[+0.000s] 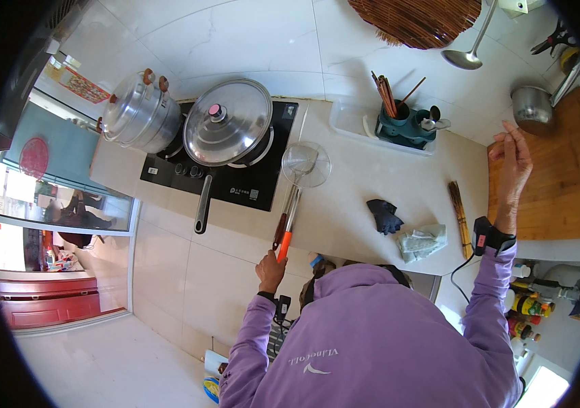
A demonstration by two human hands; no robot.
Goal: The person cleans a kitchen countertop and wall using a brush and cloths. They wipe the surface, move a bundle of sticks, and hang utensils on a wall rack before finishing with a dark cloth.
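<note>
My left hand (270, 270) is closed around the ends of two long-handled utensils at the counter's front edge. One is a wire-mesh skimmer (315, 176), the other a metal turner (304, 162) seen through its mesh. One handle is orange (284, 247), the other dark brown (280, 229); which belongs to which is hard to tell. Up on the right, my right hand (513, 150) is raised over the wooden cutting board (555, 188), fingers partly bent and apart, with nothing visible in it. A small steel saucepan (532, 108) is just beyond its fingertips.
A lidded frying pan (228, 130) and an aluminium steamer pot (139, 115) stand on the black gas hob (249, 196). Along the wall is a green utensil holder (406, 125). A dark cloth (384, 216), a pale folded cloth (423, 243) and a stick whisk (460, 219) lie on the counter.
</note>
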